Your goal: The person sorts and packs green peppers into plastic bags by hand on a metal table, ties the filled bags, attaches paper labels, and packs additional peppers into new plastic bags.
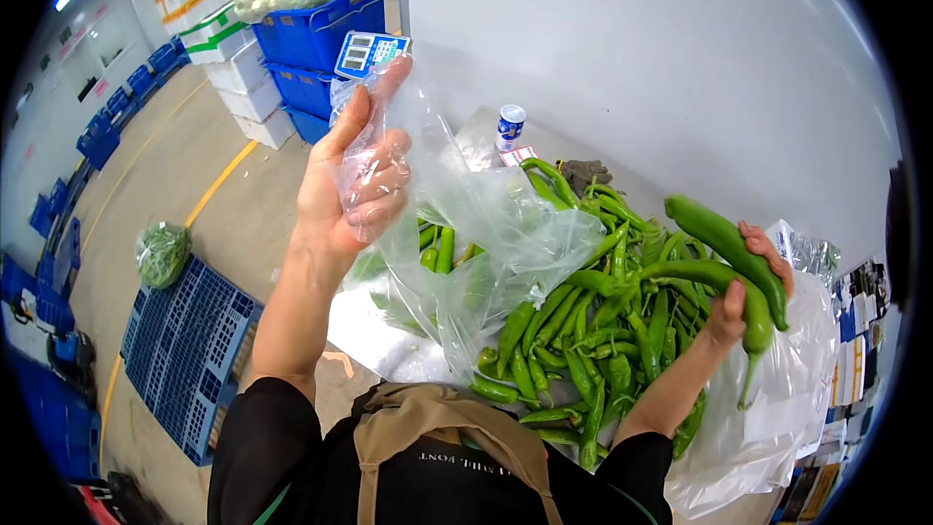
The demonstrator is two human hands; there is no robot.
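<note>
My left hand (374,160) is raised at the upper centre, its fingers curled on the edge of a clear plastic bag (515,238), with the thumb and index finger pointing up. Green peppers (444,251) show inside the bag. On the right, my right hand (746,287) is closed around large green peppers (724,238), above the right side of a big pile of loose green peppers (583,360). Under the pile's right side lies a white plastic sheet (777,428).
Behind the bag stand a scale display (372,53), a blue-and-white can (510,126) and a dark glove (583,175). Blue crates (321,34) and white boxes (243,73) are stacked at the upper left. A blue pallet (185,350) and bagged greens (163,255) sit on the floor.
</note>
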